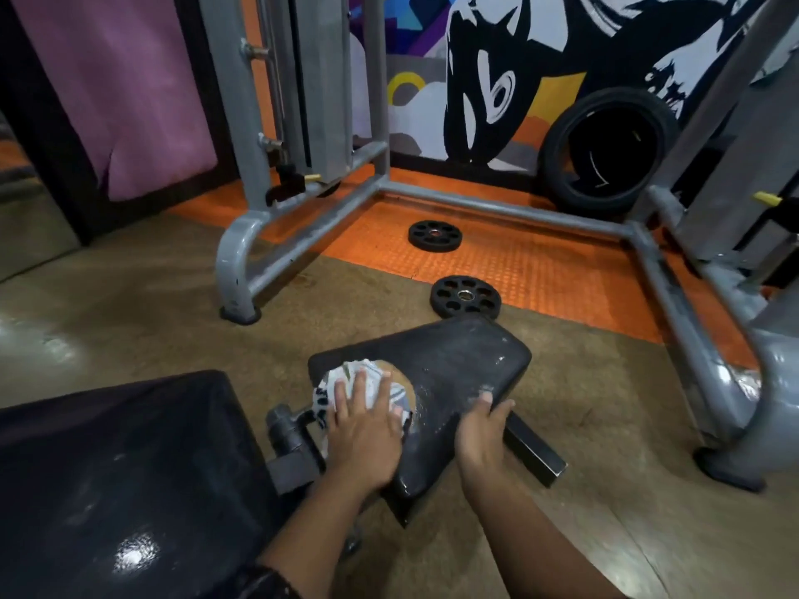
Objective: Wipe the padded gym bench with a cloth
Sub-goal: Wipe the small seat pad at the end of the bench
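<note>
The cloth (367, 393) sits on the near-left part of the small seat pad (449, 373), left hand (365, 434) pressing it flat-fingered while the right hand (480, 430) grips the pad's right edge. I'd say it's barely started: the far end looks dusty and the big back pad (121, 477) looks untouched. There's room to sweep forward, with two weight plates (466, 297) on the floor just beyond the far edge.

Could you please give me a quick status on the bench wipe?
Left hand presses cloth flat on seat pad. Right hand grips pad's edge. Worn patch beside cloth. Nothing in the way.
</note>
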A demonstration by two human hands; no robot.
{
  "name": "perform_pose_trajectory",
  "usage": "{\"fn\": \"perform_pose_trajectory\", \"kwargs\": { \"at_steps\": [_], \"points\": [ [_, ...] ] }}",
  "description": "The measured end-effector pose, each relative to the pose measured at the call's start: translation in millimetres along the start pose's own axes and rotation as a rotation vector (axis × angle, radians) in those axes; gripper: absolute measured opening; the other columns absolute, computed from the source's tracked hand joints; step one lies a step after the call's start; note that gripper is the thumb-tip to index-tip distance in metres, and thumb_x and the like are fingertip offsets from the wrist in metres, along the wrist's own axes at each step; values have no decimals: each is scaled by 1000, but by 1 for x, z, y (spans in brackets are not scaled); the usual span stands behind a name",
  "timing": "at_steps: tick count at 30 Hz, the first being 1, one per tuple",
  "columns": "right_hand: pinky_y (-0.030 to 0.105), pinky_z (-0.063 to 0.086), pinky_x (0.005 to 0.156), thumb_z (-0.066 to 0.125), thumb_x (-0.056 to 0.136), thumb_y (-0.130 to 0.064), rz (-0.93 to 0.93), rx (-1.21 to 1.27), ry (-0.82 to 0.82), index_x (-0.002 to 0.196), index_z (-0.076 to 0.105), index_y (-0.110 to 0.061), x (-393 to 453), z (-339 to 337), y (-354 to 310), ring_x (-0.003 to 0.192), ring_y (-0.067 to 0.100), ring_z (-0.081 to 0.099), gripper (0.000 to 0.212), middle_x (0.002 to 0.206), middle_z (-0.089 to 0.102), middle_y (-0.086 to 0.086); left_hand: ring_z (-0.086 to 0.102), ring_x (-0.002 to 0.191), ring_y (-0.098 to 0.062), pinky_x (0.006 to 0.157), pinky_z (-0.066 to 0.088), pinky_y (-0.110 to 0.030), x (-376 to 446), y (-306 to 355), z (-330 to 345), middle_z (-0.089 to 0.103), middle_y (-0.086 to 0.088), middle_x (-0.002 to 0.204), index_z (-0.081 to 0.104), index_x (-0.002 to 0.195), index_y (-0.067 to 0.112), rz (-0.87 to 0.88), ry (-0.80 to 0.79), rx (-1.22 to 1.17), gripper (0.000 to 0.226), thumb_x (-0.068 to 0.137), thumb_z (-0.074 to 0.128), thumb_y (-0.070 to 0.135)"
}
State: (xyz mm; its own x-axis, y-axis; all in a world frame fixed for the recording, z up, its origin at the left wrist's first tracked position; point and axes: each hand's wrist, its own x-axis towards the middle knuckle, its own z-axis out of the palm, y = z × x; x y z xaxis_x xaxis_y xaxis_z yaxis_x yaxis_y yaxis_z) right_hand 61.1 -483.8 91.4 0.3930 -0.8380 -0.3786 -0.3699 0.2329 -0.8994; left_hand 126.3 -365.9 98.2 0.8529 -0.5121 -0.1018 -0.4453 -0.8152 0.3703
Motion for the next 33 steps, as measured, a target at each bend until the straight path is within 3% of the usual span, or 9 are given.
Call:
{"fn": "perform_pose_trajectory", "kwargs": {
  "at_steps": [3, 6, 9, 12, 15, 18, 24, 30, 33],
  "points": [
    [45, 14, 119, 19, 104, -39, 40, 155, 93, 154, 0, -20, 7, 21, 3, 146, 33, 19, 57, 160, 15, 12, -21, 144, -29, 116, -8, -48, -21, 13, 2, -12, 1, 160, 4, 151, 36, 120, -7, 89, 53, 101, 18, 44],
    [47, 19, 118, 22, 103, -40, 53, 289, 146, 153, 8, -29, 4, 31, 9, 145, 29, 25, 53, 160, 20, 6, -16, 146, -25, 117, -9, -46, 18, -4, -10, -7, 5, 161, 3, 151, 35, 271, -51, 207, 53, 101, 15, 46],
    [45, 20, 119, 24, 103, -39, 65, 381, 140, 152, 10, -33, 6, 28, 10, 144, 25, 25, 51, 160, 19, 0, -10, 147, -26, 118, -4, -47, 59, -24, -26, -5, 4, 161, 5, 152, 34, 141, -104, 149, 53, 101, 14, 46],
    [41, 18, 119, 26, 104, -32, 12, 310, 188, 153, 10, -27, -3, 29, 8, 146, 25, 22, 52, 161, 17, 0, -12, 146, -29, 117, -5, -49, 45, -25, -19, -6, 3, 161, 6, 151, 35, 63, -92, 95, 53, 101, 14, 47],
    [36, 10, 120, 26, 104, -27, -40, 200, 233, 154, 9, -21, -9, 30, 9, 148, 23, 15, 53, 162, 13, -2, -14, 146, -29, 116, -6, -50, 9, -4, -7, -7, 3, 161, 5, 152, 34, 202, -96, 135, 53, 101, 15, 46],
    [26, 5, 116, 25, 105, -19, -100, 118, 228, 154, 9, -11, -8, 28, 7, 149, 19, 7, 52, 162, 8, 1, -10, 147, -27, 117, -6, -47, 26, 2, -8, -4, 4, 161, 4, 152, 35, 314, -91, 207, 53, 101, 15, 45],
    [33, 17, 119, 28, 104, -19, -103, 102, 277, 153, 16, -14, -8, 33, 9, 146, 25, 22, 51, 161, 18, 1, -6, 147, -27, 119, 0, -45, 51, -37, -25, 0, 3, 162, 11, 151, 34, 68, -72, 96, 52, 101, 17, 44],
    [27, 14, 117, 28, 104, -18, -124, 108, 303, 153, 18, -14, -5, 35, 10, 147, 21, 19, 50, 161, 18, 1, -14, 146, -25, 116, -8, -45, 24, 4, -12, -6, 5, 161, 4, 151, 36, 329, -111, 180, 52, 101, 17, 43],
    [24, 14, 115, 29, 104, -17, -139, 138, 317, 152, 21, -14, 0, 35, 15, 147, 20, 21, 49, 160, 20, 0, -9, 147, -24, 117, -7, -42, 68, -16, -26, -3, 6, 161, 7, 151, 36, 197, -140, 141, 52, 101, 16, 45]
  ]
}}
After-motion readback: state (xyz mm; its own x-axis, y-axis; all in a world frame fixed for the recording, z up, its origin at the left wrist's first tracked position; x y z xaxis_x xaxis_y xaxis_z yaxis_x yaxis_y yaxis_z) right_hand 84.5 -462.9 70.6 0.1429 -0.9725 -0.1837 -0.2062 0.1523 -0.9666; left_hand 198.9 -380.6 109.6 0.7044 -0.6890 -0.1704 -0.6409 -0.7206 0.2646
